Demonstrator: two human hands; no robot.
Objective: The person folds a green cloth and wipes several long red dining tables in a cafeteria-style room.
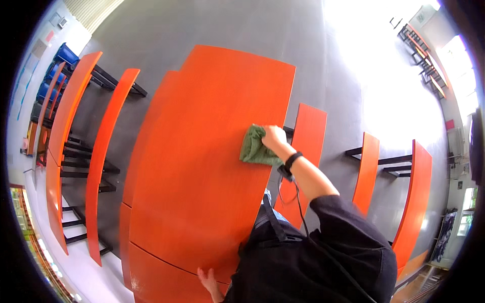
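A green cloth [251, 147] lies bunched against the orange tabletop [197, 151], near the edge on my side. My right hand [274, 137] grips its upper right part, with the arm stretched forward and a black band round the wrist. Down at the bottom of the view, my left hand [207, 279] is over the table near a seam between two top panels. Its fingers are spread and hold nothing; whether the palm presses on the surface I cannot tell. A dark cable [300, 206] hangs from beside my right wrist along my body.
An orange bench [310, 130] runs along my side of the table. Another bench [111, 125] and a long table [72, 110] stand to the left, on black frames. More orange furniture [415, 189] stands right, on the grey floor [257, 26]. Blue chairs [66, 55] line the left wall.
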